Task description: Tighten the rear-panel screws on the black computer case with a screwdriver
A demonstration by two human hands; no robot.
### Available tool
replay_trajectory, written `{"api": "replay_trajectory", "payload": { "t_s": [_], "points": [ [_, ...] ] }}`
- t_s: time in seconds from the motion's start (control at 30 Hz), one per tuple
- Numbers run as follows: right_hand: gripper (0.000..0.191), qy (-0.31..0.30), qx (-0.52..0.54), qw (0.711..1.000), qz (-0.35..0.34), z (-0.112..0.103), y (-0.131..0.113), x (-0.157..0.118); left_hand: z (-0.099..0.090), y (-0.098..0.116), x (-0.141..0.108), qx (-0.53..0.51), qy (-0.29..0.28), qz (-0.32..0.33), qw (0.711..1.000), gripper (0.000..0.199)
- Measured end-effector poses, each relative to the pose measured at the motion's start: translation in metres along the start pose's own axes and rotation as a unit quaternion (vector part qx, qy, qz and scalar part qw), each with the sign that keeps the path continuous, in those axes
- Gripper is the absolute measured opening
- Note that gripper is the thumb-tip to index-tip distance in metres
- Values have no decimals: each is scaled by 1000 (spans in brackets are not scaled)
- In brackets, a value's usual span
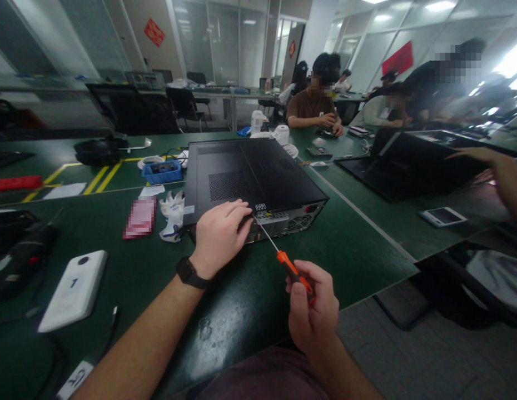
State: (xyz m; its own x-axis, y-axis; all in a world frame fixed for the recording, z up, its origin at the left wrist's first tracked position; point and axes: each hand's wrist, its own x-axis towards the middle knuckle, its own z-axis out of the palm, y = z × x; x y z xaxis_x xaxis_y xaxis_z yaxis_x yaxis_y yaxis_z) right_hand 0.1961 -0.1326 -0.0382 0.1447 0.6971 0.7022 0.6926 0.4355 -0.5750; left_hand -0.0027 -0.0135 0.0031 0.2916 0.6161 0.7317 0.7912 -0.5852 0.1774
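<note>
A black desktop computer case [279,183] lies flat on the green table, its rear panel with the fan grille facing me. My right hand [312,305] is closed round the orange and black handle of a screwdriver [292,266]. The thin shaft points up and left to the rear edge of the case, and its tip is near the fingers of my left hand. My left hand [223,236], with a black watch on the wrist, rests at that edge. Its fingers are bent together, and whatever they pinch is hidden.
Left of the case are a glove [172,216], a pink packet [140,216] and a blue bin [162,171] of small parts. A white power bank [74,290] lies nearer me. To the right are another black case [402,158], a phone [442,216] and a co-worker's arm [508,180].
</note>
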Motion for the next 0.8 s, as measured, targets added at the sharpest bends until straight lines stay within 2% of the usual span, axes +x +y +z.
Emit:
{"api": "replay_trajectory", "payload": {
  "t_s": [0.1,0.17,0.3,0.37,0.47,0.53,0.67,0.8],
  "points": [
    [31,25,-9,999,-33,1,-2,3,-1,1,0,2,7,5,1000,11],
    [27,36,-24,999,-32,1,-4,4,-1,1,0,3,8,7,1000,11],
    [23,6,-15,1000,6,-1,-5,3,-1,0,1,2,5,5,1000,12],
    [26,-6,5,1000,-4,-1,-5,3,-1,0,1,2,6,6,1000,12],
    [30,20,2,999,-39,0,-5,4,-1,0,0,3,7,6,1000,11],
    [27,32,-18,999,-39,1,-4,3,0,-1,0,2,6,6,1000,12],
    [23,-2,-15,1000,4,0,-1,2,1,-2,-1,-1,6,6,1000,12],
    [31,3,4,1000,-17,-1,-5,4,1,-1,0,1,8,6,1000,12]
  ]
}}
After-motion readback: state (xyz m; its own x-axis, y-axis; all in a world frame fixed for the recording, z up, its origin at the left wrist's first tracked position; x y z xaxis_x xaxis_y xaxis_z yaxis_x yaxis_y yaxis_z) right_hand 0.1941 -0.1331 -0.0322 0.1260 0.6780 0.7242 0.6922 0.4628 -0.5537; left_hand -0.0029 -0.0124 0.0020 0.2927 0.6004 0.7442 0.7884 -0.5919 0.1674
